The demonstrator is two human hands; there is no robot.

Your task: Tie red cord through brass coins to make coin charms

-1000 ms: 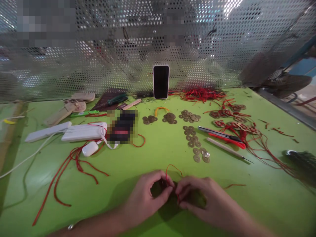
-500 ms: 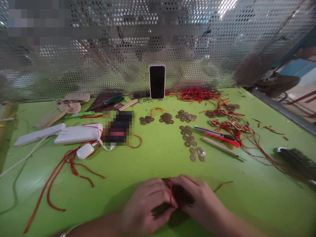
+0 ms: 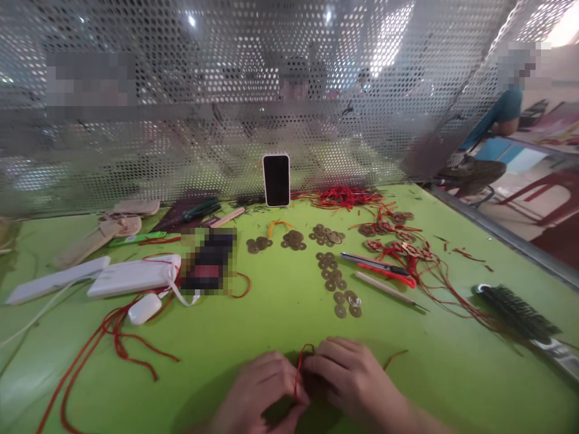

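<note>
Close together at the table's near edge, my left hand (image 3: 265, 389) and my right hand (image 3: 350, 374) are both closed on a thin red cord (image 3: 299, 367). The cord loops up between my fingertips. Its loose end (image 3: 394, 357) comes out beyond my right hand onto the green tabletop. Whatever else my fingers pinch is hidden behind them. Ahead of my hands lie small groups of holed bronze coins (image 3: 332, 274). A utility knife (image 3: 380, 265) and an awl with a pale handle (image 3: 384, 287) rest to the right of these coins.
A white-framed phone (image 3: 276, 181) stands against the perforated metal screen (image 3: 217, 138). Red cord scraps (image 3: 346, 197) lie beside it. At left are a white power bank (image 3: 136, 277) and an earphone case (image 3: 145, 308). A black brush (image 3: 520, 319) lies at right. Another person (image 3: 493, 120) sits beyond.
My view has tilted up and turned slightly right, so things sit lower and further left. The red cord between my hands now bows into a higher loop.
</note>
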